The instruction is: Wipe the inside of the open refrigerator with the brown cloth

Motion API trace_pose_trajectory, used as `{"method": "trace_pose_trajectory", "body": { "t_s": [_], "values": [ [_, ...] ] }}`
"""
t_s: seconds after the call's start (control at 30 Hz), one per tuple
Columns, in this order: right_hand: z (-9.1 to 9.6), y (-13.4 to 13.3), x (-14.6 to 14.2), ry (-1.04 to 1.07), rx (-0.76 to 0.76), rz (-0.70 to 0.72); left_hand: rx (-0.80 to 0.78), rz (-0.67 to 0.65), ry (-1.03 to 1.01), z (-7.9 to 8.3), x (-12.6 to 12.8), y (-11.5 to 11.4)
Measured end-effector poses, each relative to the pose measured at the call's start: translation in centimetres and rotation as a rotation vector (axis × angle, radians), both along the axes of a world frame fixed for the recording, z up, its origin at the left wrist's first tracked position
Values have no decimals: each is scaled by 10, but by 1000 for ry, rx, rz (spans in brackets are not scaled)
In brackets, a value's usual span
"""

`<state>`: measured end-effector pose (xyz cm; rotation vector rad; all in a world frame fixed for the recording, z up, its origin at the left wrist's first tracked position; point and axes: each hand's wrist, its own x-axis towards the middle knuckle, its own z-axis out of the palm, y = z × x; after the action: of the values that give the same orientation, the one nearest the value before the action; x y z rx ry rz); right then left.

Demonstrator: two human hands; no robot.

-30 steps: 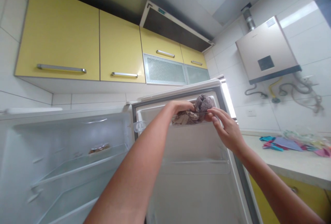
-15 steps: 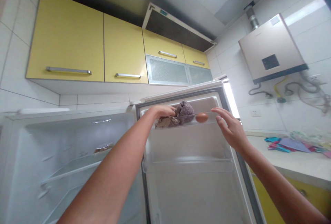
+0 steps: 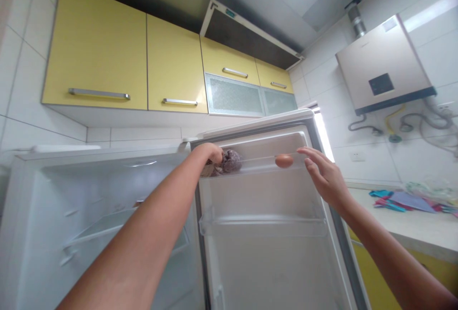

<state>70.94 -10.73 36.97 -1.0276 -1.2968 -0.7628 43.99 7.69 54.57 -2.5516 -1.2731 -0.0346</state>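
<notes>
My left hand (image 3: 213, 152) is closed on a crumpled grey-brown cloth (image 3: 232, 161) in the top shelf of the open fridge door (image 3: 257, 195). The cloth lies at the left end of that clear shelf, partly seen through its front. To the right, a brown egg (image 3: 284, 160) sits in the same shelf, apart from the cloth. My right hand (image 3: 324, 171) is open beside the egg, fingers stretched toward the shelf's right end, with nothing in it.
A lower clear door shelf (image 3: 263, 227) crosses the door. On the left is the fridge interior with a glass shelf (image 3: 103, 229). Yellow cabinets (image 3: 100, 47) hang above. Coloured cloths (image 3: 408, 201) lie on the counter (image 3: 425, 226) at right, below a water heater (image 3: 386, 67).
My left hand has moved the cloth leftward along the top door shelf, away from the egg. The right hand stays near the shelf's right end.
</notes>
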Motion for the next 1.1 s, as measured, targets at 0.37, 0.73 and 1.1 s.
{"method": "trace_pose_trajectory", "body": {
  "t_s": [0.37,0.73,1.1],
  "values": [
    [0,3,3,16,2,15,321,-190,175,-8,-8,-2],
    [0,9,6,32,1,-9,686,-275,230,-17,-40,-20],
    [-3,14,12,7,9,-29,1051,-244,-126,-60,-82,-21]
  ]
}}
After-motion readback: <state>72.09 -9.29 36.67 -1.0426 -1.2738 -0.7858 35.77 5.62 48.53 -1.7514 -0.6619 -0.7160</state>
